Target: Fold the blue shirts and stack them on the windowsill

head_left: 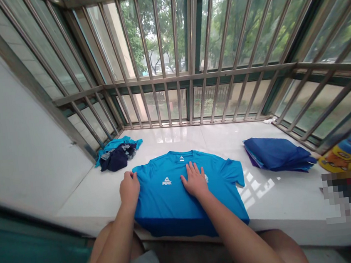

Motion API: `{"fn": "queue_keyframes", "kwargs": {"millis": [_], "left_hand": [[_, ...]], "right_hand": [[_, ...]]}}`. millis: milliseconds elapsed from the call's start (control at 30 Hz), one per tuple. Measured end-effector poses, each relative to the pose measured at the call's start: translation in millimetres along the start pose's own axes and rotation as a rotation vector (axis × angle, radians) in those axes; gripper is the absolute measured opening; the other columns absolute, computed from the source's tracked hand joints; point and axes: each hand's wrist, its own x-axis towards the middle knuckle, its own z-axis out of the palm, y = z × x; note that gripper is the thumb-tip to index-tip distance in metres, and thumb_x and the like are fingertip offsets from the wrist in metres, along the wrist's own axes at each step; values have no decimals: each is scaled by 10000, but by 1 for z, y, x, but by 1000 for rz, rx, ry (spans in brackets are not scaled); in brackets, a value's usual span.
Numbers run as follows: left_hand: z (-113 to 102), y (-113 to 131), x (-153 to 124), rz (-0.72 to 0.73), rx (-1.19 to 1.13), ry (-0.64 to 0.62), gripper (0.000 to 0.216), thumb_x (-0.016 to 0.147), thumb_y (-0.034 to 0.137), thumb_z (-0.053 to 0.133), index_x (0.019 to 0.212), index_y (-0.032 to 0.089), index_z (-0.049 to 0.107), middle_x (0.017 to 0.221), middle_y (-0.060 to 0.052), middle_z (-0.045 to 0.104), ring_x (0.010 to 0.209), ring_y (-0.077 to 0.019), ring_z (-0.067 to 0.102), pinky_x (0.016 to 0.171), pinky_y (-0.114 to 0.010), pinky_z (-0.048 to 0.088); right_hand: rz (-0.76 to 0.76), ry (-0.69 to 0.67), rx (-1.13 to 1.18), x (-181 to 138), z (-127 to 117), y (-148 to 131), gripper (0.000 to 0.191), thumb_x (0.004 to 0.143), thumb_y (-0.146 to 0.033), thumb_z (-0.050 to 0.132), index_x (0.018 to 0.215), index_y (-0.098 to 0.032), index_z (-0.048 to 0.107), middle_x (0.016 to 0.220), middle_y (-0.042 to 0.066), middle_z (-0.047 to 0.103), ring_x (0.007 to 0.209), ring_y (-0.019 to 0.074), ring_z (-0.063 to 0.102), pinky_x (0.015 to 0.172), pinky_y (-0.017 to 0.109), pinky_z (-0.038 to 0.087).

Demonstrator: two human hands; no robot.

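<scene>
A blue T-shirt (176,198) with a white chest logo lies spread face up on the white sill, its collar toward the window. Its lower part hangs over the sill's front edge. At the shirt's left sleeve side, my left hand (129,188) has its fingers pinched closed on the sleeve edge. My right hand (195,179) rests flat on the chest, fingers spread, partly covering a second white mark. The sleeve on the right lies out on the sill.
A crumpled pile of blue and navy clothes (117,156) sits at the left back. Folded blue garments (274,152) are stacked on the right. Beyond them stands a yellow and blue container (350,153). Metal window bars (164,80) enclose the white sill (283,204).
</scene>
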Motion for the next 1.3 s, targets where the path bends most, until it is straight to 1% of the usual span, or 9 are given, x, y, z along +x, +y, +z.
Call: {"fn": "queue_keyframes", "kwargs": {"millis": [167,233,467,633,733,867,1067,1200,1300], "left_hand": [[22,22,-45,675,-145,-97,371,1046,364,552,1376,230,659,1378,-137,731,1308,-319,666,1170,-486,499],[31,11,-59,765,-151,-144,505,1001,358,636,1493,253,596,1514,-124,663,1411,-322,606,1233,-501,459],[26,-49,-49,606,-199,-195,321,1020,392,576,1264,256,733,1274,-119,764,1220,-310,689,1137,-484,532],[21,-61,-40,495,-309,-286,340,977,470,601,1175,256,775,968,-50,787,880,-246,733,870,-365,606],[18,-67,-34,476,-304,-314,349,978,439,571,1196,272,787,975,-32,803,857,-229,737,838,-331,595],[11,-72,-30,439,-219,-261,386,1011,343,476,1249,317,779,1147,-25,809,1046,-231,749,968,-333,576],[8,-77,-39,522,-269,-265,396,1006,275,455,1183,315,807,1150,-30,716,811,-164,695,814,-308,566],[7,-72,-33,411,-294,-238,387,1042,399,467,993,267,828,1076,-37,727,786,-174,684,807,-325,566],[8,-47,-21,338,-250,-139,498,1081,508,432,875,235,795,975,-63,746,858,-222,707,886,-362,580]], "right_hand": [[-7,0,2,0,-1,0,842,1080,-641,300,1756,-140,259,1832,102,117,1705,313,84,1345,609,-1],[-6,-4,0,0,-1,0,844,1080,-646,292,1756,-142,260,1833,100,112,1706,314,76,1344,611,-2],[-5,-1,-13,0,-1,-1,836,1085,-635,290,1757,-139,258,1832,105,113,1704,315,90,1344,602,-9],[2,-3,-19,0,-3,-3,819,1087,-621,299,1753,-145,275,1831,97,129,1703,314,95,1344,608,3],[3,-15,-33,0,-5,-5,815,1089,-614,296,1755,-146,264,1832,100,126,1703,316,91,1344,611,16],[11,-12,-46,-1,-6,-5,810,1089,-607,302,1756,-148,265,1833,101,119,1702,320,99,1344,607,24],[7,-11,-43,1,-3,-3,814,1090,-619,297,1758,-156,259,1833,91,121,1703,315,92,1344,608,12],[6,-5,-46,1,-2,-3,811,1092,-611,294,1759,-153,253,1834,92,117,1704,322,83,1341,620,13],[1,-2,-40,1,-1,-3,811,1091,-613,293,1758,-154,257,1833,92,115,1705,321,77,1342,617,6]]}}
